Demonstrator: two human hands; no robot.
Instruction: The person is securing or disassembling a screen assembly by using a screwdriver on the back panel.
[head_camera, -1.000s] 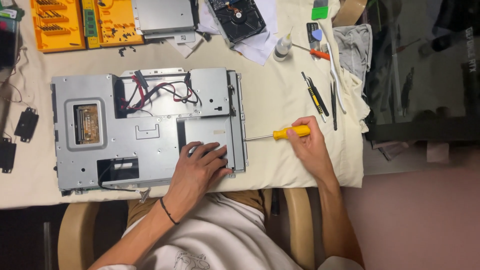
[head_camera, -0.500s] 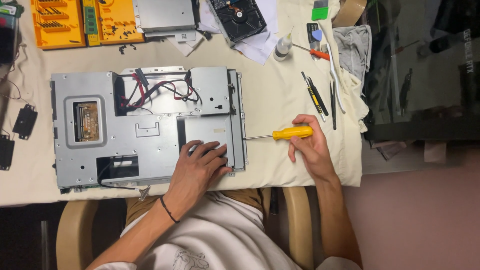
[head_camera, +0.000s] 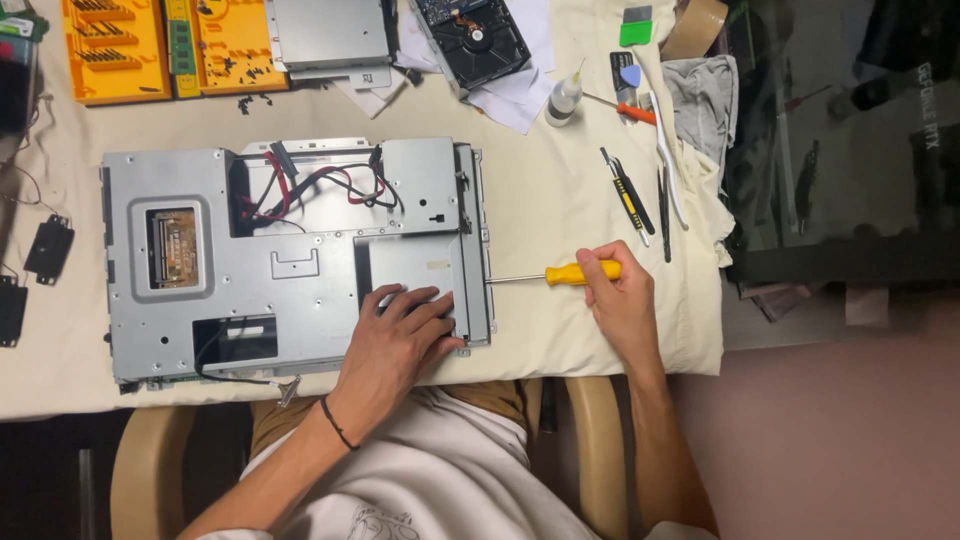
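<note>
So the grey sheet-metal computer chassis (head_camera: 290, 260) lies flat on the cloth-covered bench (head_camera: 560, 210), long side running left to right. The left hand (head_camera: 395, 345) is spread flat on the lower right panel, fingers (head_camera: 425, 312) apart and pressing down, not wrapped around anything. The right hand (head_camera: 622, 300) is off to the right of the case with its fingers closed around the yellow-handled screwdriver (head_camera: 560, 274). The key bit is the screwdriver's line: it lies pretty much horizontal, handle to the right, thin steel shaft pointing left, tip right at the chassis's right edge about level with the left hand's knuckles. So the tool goes in sideways, not from above, and the right hand is clearly the nearer one to that edge. Can't tell if the tip is actually seated in a screw, too small. Red and black cables (head_camera: 315, 188) sit in the open bay up top, well clear of both hands
</note>
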